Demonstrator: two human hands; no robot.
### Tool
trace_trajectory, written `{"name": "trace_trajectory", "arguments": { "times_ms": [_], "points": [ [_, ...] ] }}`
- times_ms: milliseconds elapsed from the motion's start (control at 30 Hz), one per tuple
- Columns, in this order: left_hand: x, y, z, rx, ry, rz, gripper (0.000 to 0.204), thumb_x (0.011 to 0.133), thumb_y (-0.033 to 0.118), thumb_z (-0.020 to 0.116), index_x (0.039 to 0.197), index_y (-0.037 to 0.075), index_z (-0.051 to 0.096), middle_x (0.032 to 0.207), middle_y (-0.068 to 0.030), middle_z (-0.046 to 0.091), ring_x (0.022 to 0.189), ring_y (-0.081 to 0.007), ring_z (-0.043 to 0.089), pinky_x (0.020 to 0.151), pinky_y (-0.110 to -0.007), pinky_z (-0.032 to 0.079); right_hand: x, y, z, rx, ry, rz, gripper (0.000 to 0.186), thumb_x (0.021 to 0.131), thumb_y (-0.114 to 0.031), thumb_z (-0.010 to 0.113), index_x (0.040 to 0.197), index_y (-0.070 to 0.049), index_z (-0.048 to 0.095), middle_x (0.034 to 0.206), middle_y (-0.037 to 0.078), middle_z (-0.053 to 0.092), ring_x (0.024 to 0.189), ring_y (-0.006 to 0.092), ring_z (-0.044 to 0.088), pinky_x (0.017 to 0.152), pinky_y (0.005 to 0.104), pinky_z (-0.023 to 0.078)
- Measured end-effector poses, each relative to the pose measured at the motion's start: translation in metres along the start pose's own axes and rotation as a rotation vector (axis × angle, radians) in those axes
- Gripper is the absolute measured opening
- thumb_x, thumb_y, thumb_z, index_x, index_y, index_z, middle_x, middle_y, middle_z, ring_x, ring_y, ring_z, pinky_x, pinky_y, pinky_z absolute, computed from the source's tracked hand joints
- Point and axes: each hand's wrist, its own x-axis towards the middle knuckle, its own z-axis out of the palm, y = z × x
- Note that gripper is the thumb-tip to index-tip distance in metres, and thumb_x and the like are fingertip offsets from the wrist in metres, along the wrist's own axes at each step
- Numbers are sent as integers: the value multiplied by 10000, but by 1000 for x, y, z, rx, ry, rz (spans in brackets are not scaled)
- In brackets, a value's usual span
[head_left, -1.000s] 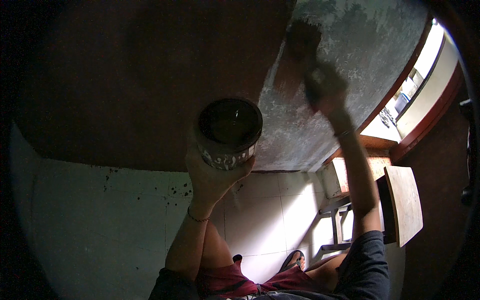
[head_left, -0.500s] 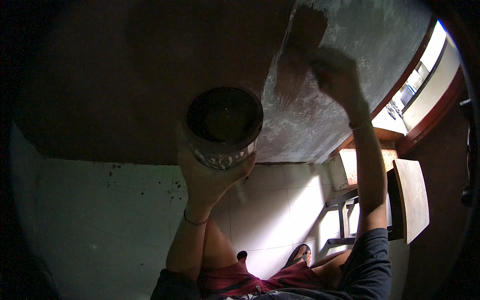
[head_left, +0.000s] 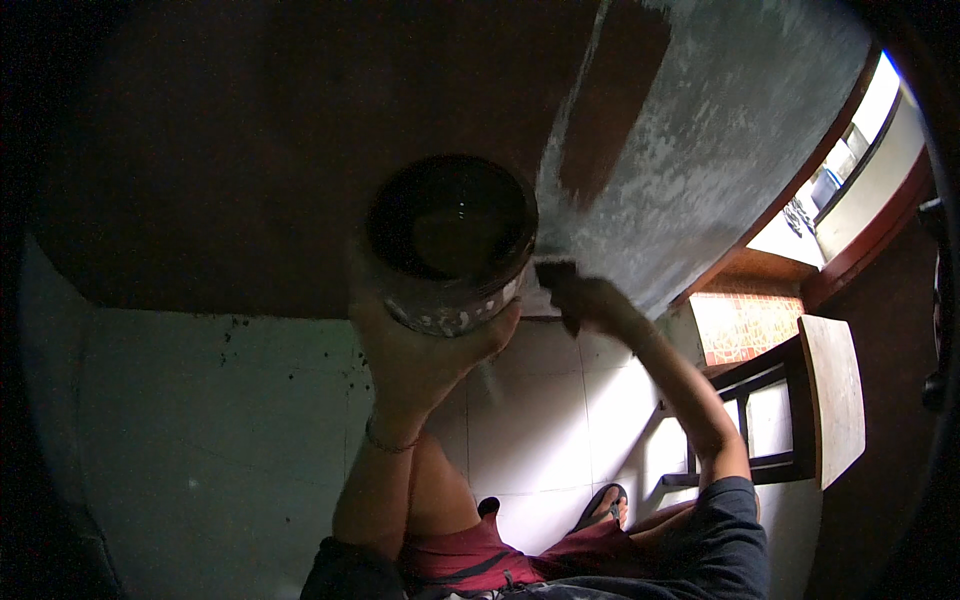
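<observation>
Container (head_left: 455, 314): round, dark, open-topped, raised in front of the lower wall, rim toward the camera.
Left hand (head_left: 425, 362): wrapped around the container's near side, thumb along its right; other fingers mostly hidden.
Right hand (head_left: 603, 308): fingers folded around a dark brush (head_left: 556, 273).
Brush gap: just beside the container's right edge; wall contact cannot be told.
Wall (head_left: 740, 130): brown left, grey right; brown strip (head_left: 618, 95) ends raggedly above the brush.
Room: tiled floor (head_left: 530, 430) between forearms; wooden chair (head_left: 840, 400) right of the right forearm.
</observation>
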Motion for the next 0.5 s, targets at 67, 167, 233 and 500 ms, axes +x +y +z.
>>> {"name": "trace_trajectory", "arguments": {
  "times_ms": [67, 167, 233, 500],
  "points": [
    [-2, 2, 0, 60, -5, 27, 1028, 557, 329, 936, 1361, -19, 398, 1272, -200, 528, 1167, -315, 559, 985, -417, 482, 20, -3, -69, -114, 152, 114, 210, 801, -149, 708, 1003, -123, 658, 925, 148, 702, 831, 330, 694, 706, 461, 553],
    [-3, 3, 0, 134, -4, 78, 1037, 553, 336, 935, 1364, -21, 395, 1272, -202, 524, 1170, -319, 554, 986, -420, 477, 30, -14, -161, -390, 574, -126, 235, 707, -144, 719, 932, -154, 653, 848, 81, 642, 739, 305, 650, 629, 423, 533],
    [-5, 3, 0, 141, 10, 92, 1044, 551, 341, 934, 1366, -22, 392, 1273, -204, 521, 1173, -322, 550, 986, -423, 473, 19, -19, -172, -599, 731, -211, 370, 727, -37, 729, 1091, -73, 675, 1045, 109, 684, 889, 290, 679, 698, 354, 568],
    [-4, 2, -2, 83, -7, -40, 1052, 545, 340, 929, 1372, -26, 390, 1280, -211, 512, 1178, -333, 541, 989, -429, 465, -4, 2, 62, -438, 25, -210, 200, 812, -244, 667, 973, -133, 621, 1056, 131, 637, 1020, 293, 633, 737, 395, 561]
  ]
}}
